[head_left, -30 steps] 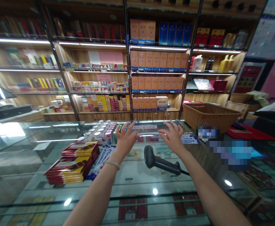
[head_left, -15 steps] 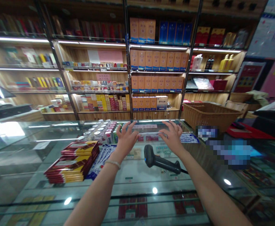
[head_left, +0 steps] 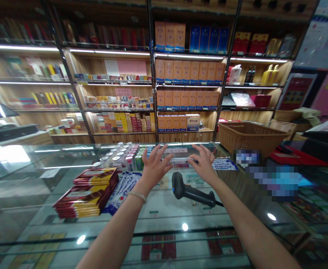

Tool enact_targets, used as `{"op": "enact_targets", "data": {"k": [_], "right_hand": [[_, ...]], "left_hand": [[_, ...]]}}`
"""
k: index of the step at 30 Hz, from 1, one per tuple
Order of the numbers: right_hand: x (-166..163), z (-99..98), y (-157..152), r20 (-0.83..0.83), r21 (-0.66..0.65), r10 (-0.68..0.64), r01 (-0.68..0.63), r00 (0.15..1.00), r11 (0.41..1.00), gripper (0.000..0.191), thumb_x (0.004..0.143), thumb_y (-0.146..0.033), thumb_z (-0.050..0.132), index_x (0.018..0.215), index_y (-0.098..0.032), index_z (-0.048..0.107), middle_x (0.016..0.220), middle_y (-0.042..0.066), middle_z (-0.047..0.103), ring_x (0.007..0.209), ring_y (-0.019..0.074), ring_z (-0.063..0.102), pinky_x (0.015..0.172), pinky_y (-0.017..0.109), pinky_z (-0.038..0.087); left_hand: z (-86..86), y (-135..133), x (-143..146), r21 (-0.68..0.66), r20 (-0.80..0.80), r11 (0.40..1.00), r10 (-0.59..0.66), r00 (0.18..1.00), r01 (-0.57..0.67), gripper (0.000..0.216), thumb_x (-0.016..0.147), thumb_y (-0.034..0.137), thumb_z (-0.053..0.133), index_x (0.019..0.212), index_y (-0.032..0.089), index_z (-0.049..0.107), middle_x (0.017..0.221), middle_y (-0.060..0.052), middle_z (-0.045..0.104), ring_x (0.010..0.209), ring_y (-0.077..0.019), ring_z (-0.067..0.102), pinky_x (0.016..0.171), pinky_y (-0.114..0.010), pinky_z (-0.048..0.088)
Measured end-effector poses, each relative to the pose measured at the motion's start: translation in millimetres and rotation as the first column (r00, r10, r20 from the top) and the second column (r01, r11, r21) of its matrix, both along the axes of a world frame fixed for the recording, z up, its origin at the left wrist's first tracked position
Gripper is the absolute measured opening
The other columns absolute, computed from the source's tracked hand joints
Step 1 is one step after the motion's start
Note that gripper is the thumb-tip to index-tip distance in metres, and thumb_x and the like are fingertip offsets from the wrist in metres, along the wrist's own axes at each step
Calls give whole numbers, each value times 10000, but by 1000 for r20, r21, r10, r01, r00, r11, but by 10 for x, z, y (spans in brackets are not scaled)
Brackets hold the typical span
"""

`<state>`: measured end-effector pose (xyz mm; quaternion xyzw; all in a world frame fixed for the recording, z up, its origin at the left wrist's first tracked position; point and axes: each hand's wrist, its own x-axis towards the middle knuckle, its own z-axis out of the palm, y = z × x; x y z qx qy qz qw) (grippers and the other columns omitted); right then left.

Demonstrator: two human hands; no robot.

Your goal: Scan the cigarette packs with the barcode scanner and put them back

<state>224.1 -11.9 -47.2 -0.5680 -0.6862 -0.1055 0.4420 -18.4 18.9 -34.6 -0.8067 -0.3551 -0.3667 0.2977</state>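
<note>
My left hand (head_left: 155,166), with a pale band on its wrist, is over the glass counter with fingers spread and nothing visible in it. To its right, my right hand (head_left: 204,162) has its thumb and fingers drawn around a slim whitish item (head_left: 191,159), too small to name. Below and between the hands lies a black barcode scanner (head_left: 193,191), touched by neither. Left of my left hand are blue-and-white slim packets (head_left: 123,190), stacked red-and-yellow chocolate packs (head_left: 88,192) and rows of small canisters (head_left: 128,160). More blue-and-white packets (head_left: 224,164) lie beyond my right hand.
The glass display counter (head_left: 164,222) spans the foreground, with goods visible inside. A wicker basket (head_left: 249,136) stands on its right side, near blurred-out items (head_left: 278,179). Behind it, lit wooden shelves hold orange boxes (head_left: 192,71), cigarette packs (head_left: 124,121) and bottles.
My left hand has shifted slightly right and turned, its fingers spreading wider. My right hand has moved slightly left. The scanner and stacked goods have stayed put.
</note>
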Motion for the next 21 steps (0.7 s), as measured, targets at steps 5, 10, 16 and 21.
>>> {"op": "enact_targets", "data": {"k": [5,10,16,21], "right_hand": [[-28,24,-22,-21,-48,30,-31,999,998,211,953,-385,605,861,-297,774,1517,20,544,1466,316,329,1176,597,196],[22,32,4,-9,-54,-8,7,1000,998,219,947,-419,610,870,-294,772,1526,36,518,1476,321,302,1172,614,194],[125,-5,60,-19,-43,-54,53,998,998,214,940,-416,622,845,-290,766,1518,35,521,1469,317,322,1164,605,230],[81,-31,80,-3,-45,-83,83,997,996,228,955,-417,597,869,-285,762,1509,38,535,1461,320,339,1155,607,249]], "left_hand": [[-35,25,14,100,9,995,-6,1000,5,254,888,379,727,1141,363,709,1499,-37,592,1409,-293,472,1262,-578,-2],[-32,56,-19,196,21,981,-4,1000,0,269,827,358,797,1084,363,720,1494,-17,596,1382,-295,479,1251,-565,15],[-37,83,-42,179,59,983,26,998,-36,231,822,363,799,1043,373,733,1500,-6,590,1372,-306,473,1228,-585,65],[-48,87,-36,153,67,987,31,997,-41,252,795,367,826,1031,373,741,1498,-5,592,1370,-312,472,1223,-577,58]]}}
